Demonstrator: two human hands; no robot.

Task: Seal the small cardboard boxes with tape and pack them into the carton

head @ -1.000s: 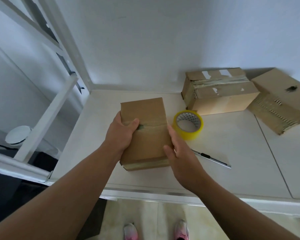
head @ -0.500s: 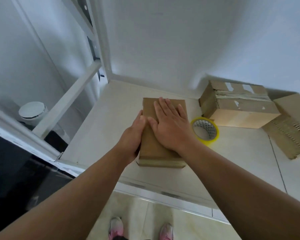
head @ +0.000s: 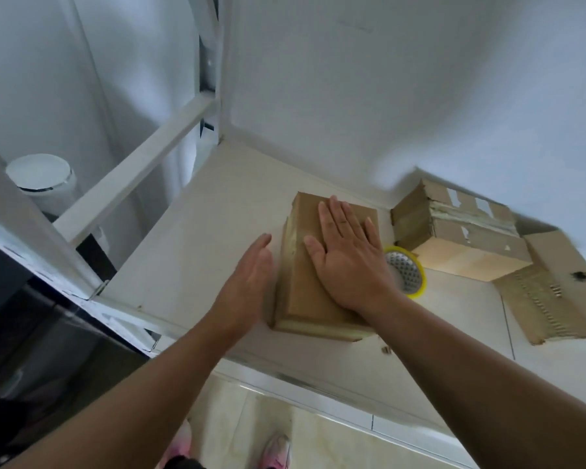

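- Right hand (head: 349, 262) lies flat on the top of the small box (head: 300, 299), fingers straight and slightly spread, palm pressing down; nothing pinched or gripped
- Left hand (head: 247, 282) is open too, fingers straight and together, edge-on just beside the box's left face; can't tell if it touches
- Small box sits closed on the white table (head: 190, 265), near the front edge, long axis pointing away from the person
- Pale glossy strip (head: 318, 328) runs along its near edge and reads as tape; the top seam is under the palm, so I can't confirm it's taped
- My read: this is the press-down/smoothing step on this box, sealing close to done or done
- Yellow tape roll (head: 420, 282) lies flat on the table just right of the box, partly hidden by the right wrist; neither hand is on it
- Second box (head: 464, 245) stands further back right, near the wall, flaps shut with a tape line along the top seam and torn white patches; looks sealed
- Third cardboard piece (head: 562, 299) is at far right, touching or just beside the second box, corrugation exposed on one face; can't tell if it's the carton or another box
- Containers: no open carton in view, nothing visibly packed inside anything; contents of both closed boxes hidden
- Left to do, as I judge it: packing not started, both small boxes are out on the table
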